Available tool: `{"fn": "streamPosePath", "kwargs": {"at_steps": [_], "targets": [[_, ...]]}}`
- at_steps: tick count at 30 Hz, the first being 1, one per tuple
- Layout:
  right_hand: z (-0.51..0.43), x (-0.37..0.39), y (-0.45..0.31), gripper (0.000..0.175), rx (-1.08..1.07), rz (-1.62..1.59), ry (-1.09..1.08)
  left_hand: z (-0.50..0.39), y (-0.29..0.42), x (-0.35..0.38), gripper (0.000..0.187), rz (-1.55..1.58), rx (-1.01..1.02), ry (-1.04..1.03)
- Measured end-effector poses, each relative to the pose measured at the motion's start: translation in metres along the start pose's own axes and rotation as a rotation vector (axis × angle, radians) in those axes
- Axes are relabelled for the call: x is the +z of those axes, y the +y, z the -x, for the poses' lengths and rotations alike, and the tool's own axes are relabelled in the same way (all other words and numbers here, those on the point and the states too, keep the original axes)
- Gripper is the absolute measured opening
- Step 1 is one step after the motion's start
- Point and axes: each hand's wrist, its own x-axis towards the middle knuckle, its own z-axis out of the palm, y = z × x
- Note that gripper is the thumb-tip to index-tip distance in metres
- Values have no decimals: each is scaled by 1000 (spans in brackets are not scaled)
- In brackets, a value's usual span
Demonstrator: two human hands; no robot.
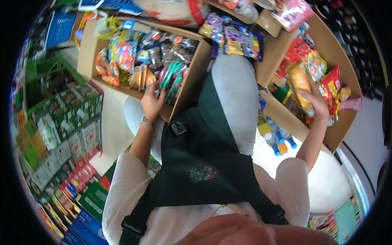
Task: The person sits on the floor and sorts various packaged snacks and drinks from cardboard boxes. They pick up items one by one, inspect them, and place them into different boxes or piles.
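Observation:
My left hand (152,101) reaches over the near wall of a cardboard box (191,78), its thumb and fingers apart. Its fingertips touch or nearly touch green packets (171,76) and small orange-and-cream packs (142,76); it appears to hold nothing. Bright candy bags (122,55) and clear packs of dark food (167,53) also fill this box. In my right hand (317,97) is a long yellow plastic-wrapped packet (300,82), tilted above a second cardboard box (284,110). Red snack bags (330,84) and a white-and-green bag (314,65) lie in that box.
Purple snack packets (242,39) lie beyond my knee (234,79), between the boxes. Drink bottles (272,134) sit below the right box. Stacked green beer cartons (70,107) flank me on the left; dark bottles (358,46) line the far right. A large sack (174,10) stands at the back.

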Motion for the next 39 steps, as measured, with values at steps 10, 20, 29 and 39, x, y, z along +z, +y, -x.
{"fn": "streamPosePath", "kwargs": {"at_steps": [10, 20, 29, 39], "targets": [[25, 225, -108, 85, -393, -367, -58, 25, 143, -20, 83, 1137, 175, -456], [12, 331, -62, 56, -429, -237, -324, 64, 86, -23, 62, 1568, -406, -279], [2, 342, -53, 36, -262, -361, -362, 64, 83, -19, 63, 1496, -221, -269], [-2, 347, -51, 40, -218, -434, -388, 61, 77, -21, 60, 1366, -177, -262]]}}
